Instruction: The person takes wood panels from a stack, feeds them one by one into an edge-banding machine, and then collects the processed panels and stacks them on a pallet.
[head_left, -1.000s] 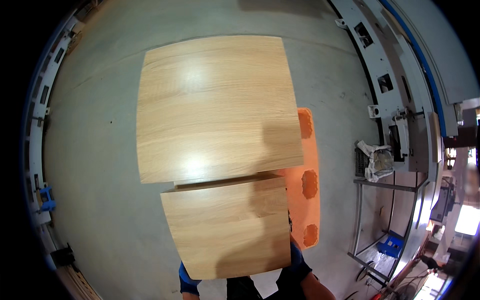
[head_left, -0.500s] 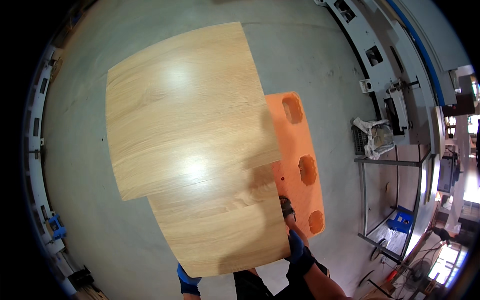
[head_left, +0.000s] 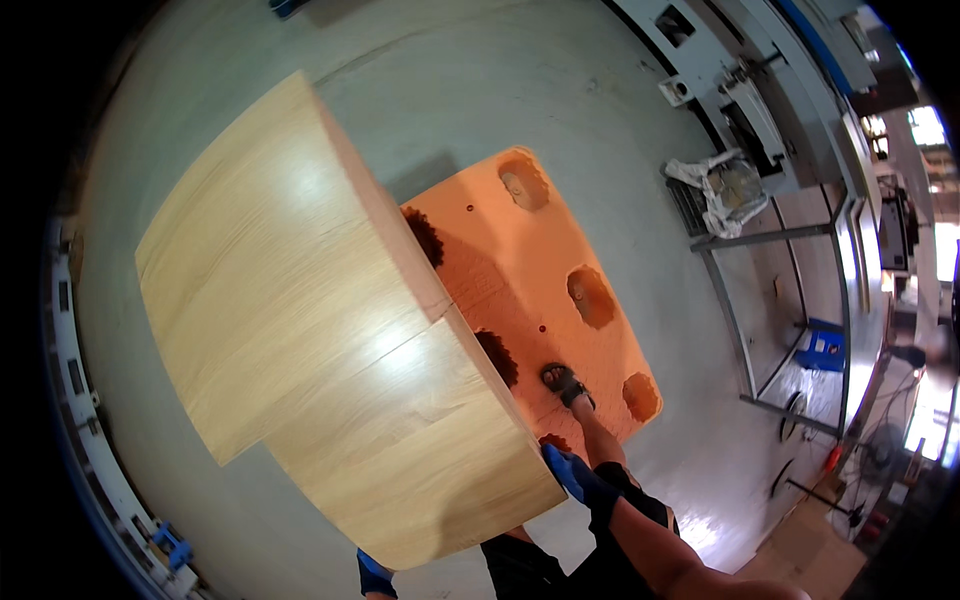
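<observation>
Two light wood-grain boards fill the middle, a large far panel (head_left: 270, 250) and a narrower near panel (head_left: 410, 430), meeting along a seam and offset sideways. Their right side shows a thick edge, tilted over an orange pallet (head_left: 520, 270) with scalloped holes. My right hand (head_left: 580, 478), in a blue glove, grips the near panel's right corner. At its near left corner is my left hand (head_left: 374, 574), also blue-gloved, with its fingers mostly hidden behind the board. How the two panels are joined or stacked I cannot tell.
My sandalled foot (head_left: 568, 384) stands on the pallet. To the right are a grey machine (head_left: 745, 110), a crate with a plastic bag (head_left: 735, 195) and a metal-framed table (head_left: 770, 235). A long rail (head_left: 75, 365) runs along the left.
The boards have swung left and turned counterclockwise with both hands on them. More of the orange pallet and my foot now shows. The view has shifted too.
</observation>
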